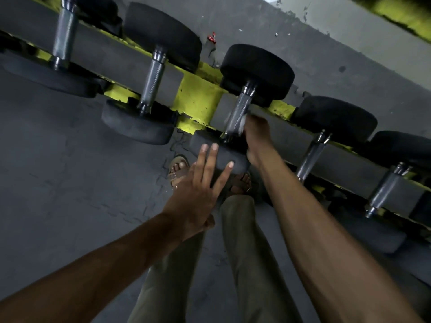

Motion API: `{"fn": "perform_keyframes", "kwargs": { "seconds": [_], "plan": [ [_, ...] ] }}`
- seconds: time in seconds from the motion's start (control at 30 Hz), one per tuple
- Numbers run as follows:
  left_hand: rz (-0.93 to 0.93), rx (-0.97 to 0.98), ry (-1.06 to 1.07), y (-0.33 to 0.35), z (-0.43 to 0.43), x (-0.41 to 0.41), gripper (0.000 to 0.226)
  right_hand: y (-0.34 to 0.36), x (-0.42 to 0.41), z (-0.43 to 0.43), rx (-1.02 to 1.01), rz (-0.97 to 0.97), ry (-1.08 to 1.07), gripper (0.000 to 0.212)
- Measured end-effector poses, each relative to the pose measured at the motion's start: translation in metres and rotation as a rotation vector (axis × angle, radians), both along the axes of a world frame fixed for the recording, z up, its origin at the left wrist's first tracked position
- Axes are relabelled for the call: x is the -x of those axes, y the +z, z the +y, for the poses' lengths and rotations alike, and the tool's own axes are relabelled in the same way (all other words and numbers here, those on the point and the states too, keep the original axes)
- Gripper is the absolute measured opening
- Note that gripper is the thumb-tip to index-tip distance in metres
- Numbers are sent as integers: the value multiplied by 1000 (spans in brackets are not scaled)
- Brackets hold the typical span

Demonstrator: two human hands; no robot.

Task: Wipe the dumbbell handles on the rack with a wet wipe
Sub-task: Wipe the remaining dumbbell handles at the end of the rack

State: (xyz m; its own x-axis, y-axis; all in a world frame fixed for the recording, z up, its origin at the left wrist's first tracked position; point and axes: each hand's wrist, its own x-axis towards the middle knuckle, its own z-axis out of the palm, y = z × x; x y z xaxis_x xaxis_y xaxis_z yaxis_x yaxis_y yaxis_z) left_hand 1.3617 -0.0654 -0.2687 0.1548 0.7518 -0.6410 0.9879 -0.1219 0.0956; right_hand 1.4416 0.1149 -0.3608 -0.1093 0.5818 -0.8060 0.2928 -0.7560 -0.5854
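Note:
Several black dumbbells with knurled steel handles lie across a yellow rack (198, 94) that runs from upper left to lower right. My right hand (256, 138) is closed around a white wet wipe (241, 123) and presses it against the right side of the middle dumbbell's handle (236, 113). My left hand (200, 183) is open, fingers spread, with its fingertips resting on that dumbbell's near black head (219, 155). Most of the wipe is hidden inside my right hand.
More dumbbell handles sit to the left (152, 82) and to the right (311, 155) on the same rack. Below is a dark grey tiled floor (70, 171). My sandalled feet (178, 169) and khaki trouser legs stand close to the rack. A grey wall rises behind.

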Motion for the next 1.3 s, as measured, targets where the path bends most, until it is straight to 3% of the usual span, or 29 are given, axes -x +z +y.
{"fn": "perform_keyframes", "kwargs": {
  "seconds": [0.07, 0.17, 0.33, 0.47, 0.57, 0.7, 0.8, 0.87, 1.0, 1.07, 1.17, 1.3],
  "plan": [
    [-14, 0, 13, 0, 0, 2, 145, 2, -10, -11, -79, -117, 216, 22],
    [-44, 15, 26, 1, 0, 4, 145, 2, -15, 1, -224, -214, 291, 24],
    [-28, 8, -11, 1, 0, 7, 143, 12, -3, 6, -777, -557, 315, 15],
    [-49, 2, -19, 1, 1, 10, 137, 12, -17, -8, -1044, -441, 776, 31],
    [-44, -5, -15, -1, -1, 10, 130, 10, -33, 16, -1224, -504, 1059, 38],
    [-39, -12, -20, -1, 0, 9, 123, 14, -40, 35, -1252, -496, 1218, 44],
    [-13, 2, -32, 1, 0, 9, 134, 17, -24, 22, -1260, -324, 1756, 31],
    [-8, 17, -31, 1, 0, 9, 138, 26, -12, 27, -1271, -302, 1954, 33],
    [6, 24, -32, 2, 0, 8, 135, 45, 12, 52, -1138, -607, 1728, 33],
    [22, 16, -34, 2, 1, 6, 134, 44, 24, 35, -1021, -576, 1822, 41],
    [35, 28, -22, 2, 0, 2, 130, 49, 31, 18, -754, -492, 1883, 32],
    [63, -2, -30, -3, -1, 1, 132, 46, 33, 56, -828, -590, 1705, 23]
  ]
}}
